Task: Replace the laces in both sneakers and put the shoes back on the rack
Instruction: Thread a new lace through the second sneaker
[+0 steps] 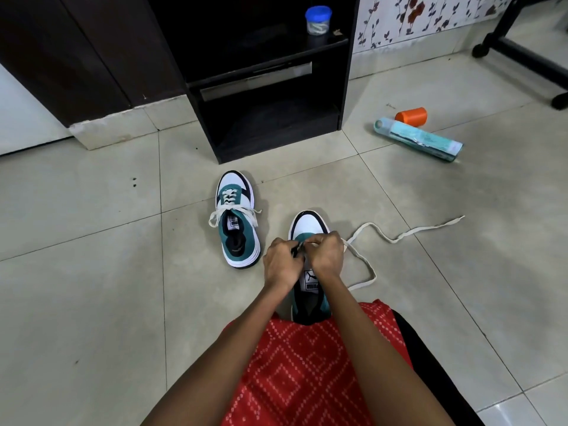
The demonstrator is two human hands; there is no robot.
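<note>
Two teal, white and dark sneakers stand on the tiled floor. The left sneaker is laced, with loose cream ends hanging over both sides. The right sneaker lies close in front of my lap. My left hand grips its eyelet edge near the tongue. My right hand pinches a cream lace at the eyelets; the rest of the lace trails loose over the floor to the right. The sneaker's eyelet area is hidden under my fingers.
A black rack with open shelves stands just beyond the shoes, with a blue-lidded jar on its shelf. A teal spray can and an orange cap lie on the floor at right. Chair wheels show far right.
</note>
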